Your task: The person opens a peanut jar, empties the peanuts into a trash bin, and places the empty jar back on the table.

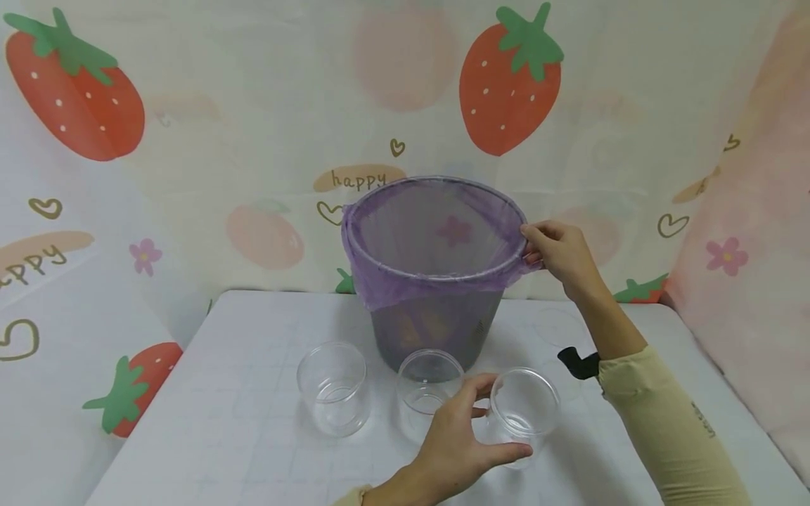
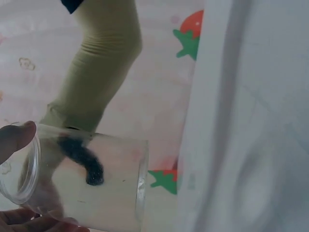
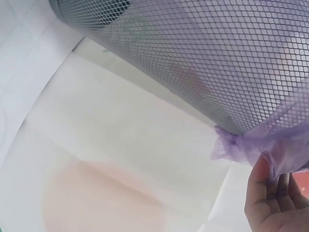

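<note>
My left hand (image 1: 452, 436) grips a clear plastic jar (image 1: 528, 404) between thumb and fingers, near the front of the table. In the left wrist view the jar's side (image 2: 111, 179) shows, with fingertips at its rim end. At the bin's right rim my right hand (image 1: 562, 254) pinches the edge of a purple garbage bag (image 1: 380, 288). That bag lines a dark mesh wastebasket (image 1: 424, 330) and folds over its rim. The right wrist view shows thumb and fingers on the gathered purple film (image 3: 241, 145).
Two more clear jars stand in front of the wastebasket, one at the left (image 1: 334, 393) and one in the middle (image 1: 432, 369), partly behind my left hand. Faint clear round outlines lie on the white table (image 1: 240, 393) under my right forearm. A strawberry-print curtain (image 1: 266, 126) hangs behind.
</note>
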`<state>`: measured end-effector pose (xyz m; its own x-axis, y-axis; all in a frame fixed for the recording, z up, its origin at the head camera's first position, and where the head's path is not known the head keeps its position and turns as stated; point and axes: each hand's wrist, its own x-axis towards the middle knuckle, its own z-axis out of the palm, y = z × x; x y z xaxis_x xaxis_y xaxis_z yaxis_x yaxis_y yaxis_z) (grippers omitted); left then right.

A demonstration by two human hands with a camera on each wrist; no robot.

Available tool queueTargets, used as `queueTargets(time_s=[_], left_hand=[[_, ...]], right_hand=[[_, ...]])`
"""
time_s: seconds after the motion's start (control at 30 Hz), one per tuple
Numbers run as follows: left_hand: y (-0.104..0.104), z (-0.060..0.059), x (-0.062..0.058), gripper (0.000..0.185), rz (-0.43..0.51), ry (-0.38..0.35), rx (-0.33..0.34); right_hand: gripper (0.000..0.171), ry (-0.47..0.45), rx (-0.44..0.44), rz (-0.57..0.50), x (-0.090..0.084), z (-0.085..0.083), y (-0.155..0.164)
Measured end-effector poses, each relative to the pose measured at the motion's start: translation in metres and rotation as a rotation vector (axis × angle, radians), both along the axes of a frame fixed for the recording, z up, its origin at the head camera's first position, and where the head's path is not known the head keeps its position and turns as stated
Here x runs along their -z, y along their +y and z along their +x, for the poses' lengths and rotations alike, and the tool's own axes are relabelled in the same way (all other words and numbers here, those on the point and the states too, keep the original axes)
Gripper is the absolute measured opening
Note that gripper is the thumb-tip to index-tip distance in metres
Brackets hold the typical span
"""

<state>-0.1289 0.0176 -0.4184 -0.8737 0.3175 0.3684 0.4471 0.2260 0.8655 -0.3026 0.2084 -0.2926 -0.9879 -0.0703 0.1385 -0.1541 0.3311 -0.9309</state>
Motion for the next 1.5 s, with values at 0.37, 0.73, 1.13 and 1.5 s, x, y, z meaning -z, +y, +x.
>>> queueTargets(time_s=[0.37,0.73,1.13,1.5], left_hand=[[0.023,-0.006,0.029,0.072,-0.082,-0.002,-0.097],[0.039,-0.022,0.05,0.074,-0.185,-0.039,-0.239],[0.05,-0.036,0.056,0.076,-0.182,-0.062,-0.329],[0.055,-0.039,0.06,0.076,-0.178,-0.112,-0.352]], right_hand=[[0.046,-0.001,-0.018,0.034,-0.003,0.0,0.0],[0.046,0.007,-0.017,0.039,-0.003,-0.002,0.0],[0.047,0.009,-0.003,0.022,-0.003,-0.001,0.0],[0.045,0.007,-0.01,0.008,0.0,0.0,0.0]])
